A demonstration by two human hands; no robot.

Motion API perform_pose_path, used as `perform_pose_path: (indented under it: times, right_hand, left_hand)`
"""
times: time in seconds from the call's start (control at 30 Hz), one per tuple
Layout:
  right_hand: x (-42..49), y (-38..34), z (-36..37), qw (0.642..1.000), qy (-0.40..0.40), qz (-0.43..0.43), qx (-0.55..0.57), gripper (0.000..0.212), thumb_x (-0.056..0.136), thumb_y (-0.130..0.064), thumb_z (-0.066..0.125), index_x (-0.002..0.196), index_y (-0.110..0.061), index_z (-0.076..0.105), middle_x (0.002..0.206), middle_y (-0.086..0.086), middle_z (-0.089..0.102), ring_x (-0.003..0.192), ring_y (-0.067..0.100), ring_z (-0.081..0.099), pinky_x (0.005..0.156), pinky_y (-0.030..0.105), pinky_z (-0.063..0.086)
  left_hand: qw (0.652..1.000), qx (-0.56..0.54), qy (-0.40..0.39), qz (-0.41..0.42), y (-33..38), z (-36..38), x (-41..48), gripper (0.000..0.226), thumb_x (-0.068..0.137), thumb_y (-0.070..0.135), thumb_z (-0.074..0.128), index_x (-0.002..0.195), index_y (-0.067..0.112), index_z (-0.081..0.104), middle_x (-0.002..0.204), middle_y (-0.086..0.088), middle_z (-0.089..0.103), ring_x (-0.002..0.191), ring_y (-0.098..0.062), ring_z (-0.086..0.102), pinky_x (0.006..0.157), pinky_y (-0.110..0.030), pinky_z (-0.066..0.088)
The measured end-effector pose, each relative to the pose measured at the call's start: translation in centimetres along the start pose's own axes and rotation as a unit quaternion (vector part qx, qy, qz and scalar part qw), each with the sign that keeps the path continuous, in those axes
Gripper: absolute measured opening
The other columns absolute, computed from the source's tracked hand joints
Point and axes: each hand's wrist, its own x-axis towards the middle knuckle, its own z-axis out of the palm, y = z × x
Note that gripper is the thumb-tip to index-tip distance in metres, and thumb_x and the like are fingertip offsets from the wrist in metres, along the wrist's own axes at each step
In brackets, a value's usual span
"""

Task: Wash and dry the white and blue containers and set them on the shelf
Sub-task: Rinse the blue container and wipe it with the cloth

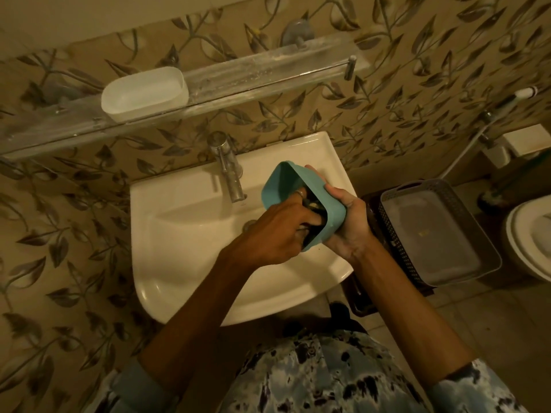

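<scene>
The blue container (280, 186) is tilted on its side above the white sink (179, 234), its opening facing me. My right hand (348, 225) grips its right wall from outside. My left hand (277, 231) reaches into the opening, fingers curled around something dark that I cannot make out. The white container (143, 93) stands upright on the left part of the glass shelf (253, 76) above the sink.
A chrome tap (229, 171) stands at the sink's back, close to the left of the blue container. A grey plastic basket (429, 231) sits to the right of the sink, and a toilet (530, 236) at the far right. The patterned wall lies behind.
</scene>
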Motion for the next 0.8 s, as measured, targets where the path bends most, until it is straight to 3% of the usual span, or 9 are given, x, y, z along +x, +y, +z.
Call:
perform_pose_path:
  times: [0.07, 0.2, 0.33, 0.4, 0.47, 0.57, 0.67, 0.8]
  right_hand:
    - [-0.1, 0.2, 0.2, 1.000, -0.005, 0.001, 0.007, 0.057, 0.086, -0.031, 0.048, 0.141, -0.018, 0.048, 0.126, 0.014, 0.056, 0.108, 0.027, 0.054, 0.103, 0.043, 0.038]
    - [-0.2, 0.2, 0.6, 0.999, -0.031, -0.017, -0.010, 0.057, 0.086, -0.030, 0.049, 0.142, -0.019, 0.047, 0.126, 0.012, 0.059, 0.107, 0.024, 0.057, 0.101, 0.041, 0.042]
    - [0.0, 0.6, 0.7, 0.998, -0.037, -0.042, -0.035, 0.057, 0.085, -0.028, 0.048, 0.141, -0.019, 0.048, 0.127, 0.009, 0.061, 0.106, 0.022, 0.060, 0.091, 0.034, 0.051]
    - [0.2, 1.0, 0.8, 0.997, -0.035, -0.052, -0.048, 0.057, 0.083, -0.027, 0.049, 0.140, -0.020, 0.049, 0.125, 0.007, 0.063, 0.104, 0.021, 0.063, 0.087, 0.032, 0.053]
    - [0.3, 1.4, 0.4, 0.997, -0.030, -0.063, -0.033, 0.057, 0.085, -0.024, 0.046, 0.142, -0.019, 0.046, 0.128, 0.008, 0.062, 0.106, 0.022, 0.062, 0.088, 0.033, 0.053]
    - [0.4, 1.1, -0.2, 0.996, -0.033, -0.077, -0.037, 0.056, 0.086, -0.022, 0.043, 0.141, -0.018, 0.046, 0.130, 0.009, 0.060, 0.110, 0.024, 0.061, 0.090, 0.035, 0.052]
    - [0.3, 0.9, -0.6, 0.994, -0.035, -0.082, -0.059, 0.053, 0.086, -0.023, 0.044, 0.139, -0.020, 0.050, 0.132, 0.009, 0.060, 0.110, 0.023, 0.061, 0.089, 0.033, 0.054]
    - [0.3, 1.0, -0.7, 0.995, -0.020, -0.083, -0.055, 0.054, 0.086, -0.024, 0.043, 0.140, -0.019, 0.048, 0.131, 0.009, 0.060, 0.111, 0.022, 0.061, 0.090, 0.031, 0.053]
  left_hand:
    - [0.999, 0.037, 0.028, -0.023, 0.0, 0.0, 0.2, 0.041, 0.083, 0.002, 0.059, 0.119, 0.021, 0.064, 0.135, -0.011, 0.042, 0.109, -0.030, 0.054, 0.090, -0.044, 0.050]
    - [0.978, 0.113, 0.110, -0.135, -0.1, 0.4, 1.2, 0.056, 0.082, 0.012, 0.065, 0.134, 0.016, 0.046, 0.141, -0.010, 0.041, 0.133, -0.028, 0.036, 0.104, -0.045, 0.037]
    - [0.964, 0.165, 0.121, -0.169, 0.6, 1.0, 1.3, 0.054, 0.080, 0.022, 0.069, 0.129, 0.016, 0.048, 0.125, -0.010, 0.055, 0.118, -0.026, 0.048, 0.095, -0.041, 0.037]
    - [0.971, 0.116, 0.087, -0.189, 0.9, 0.7, 0.9, 0.053, 0.080, 0.019, 0.069, 0.129, 0.015, 0.049, 0.119, -0.010, 0.057, 0.109, -0.029, 0.054, 0.093, -0.043, 0.044]
    - [0.980, 0.036, 0.003, -0.195, 0.9, -0.1, 0.7, 0.046, 0.080, 0.011, 0.066, 0.123, 0.014, 0.053, 0.112, -0.009, 0.061, 0.099, -0.029, 0.060, 0.086, -0.045, 0.052]
    - [0.986, -0.002, -0.118, -0.119, 0.8, -0.9, 0.4, 0.028, 0.082, 0.003, 0.058, 0.109, 0.011, 0.063, 0.105, -0.008, 0.066, 0.093, -0.027, 0.064, 0.078, -0.040, 0.056]
    - [0.987, -0.067, -0.122, -0.074, 0.4, -1.3, 0.2, 0.032, 0.085, 0.001, 0.056, 0.115, 0.012, 0.063, 0.118, -0.005, 0.064, 0.104, -0.021, 0.061, 0.085, -0.033, 0.053]
    - [0.962, -0.247, -0.075, -0.088, -0.7, -0.9, 0.1, 0.039, 0.086, 0.000, 0.059, 0.122, 0.013, 0.061, 0.124, -0.003, 0.063, 0.113, -0.013, 0.058, 0.099, -0.033, 0.048]
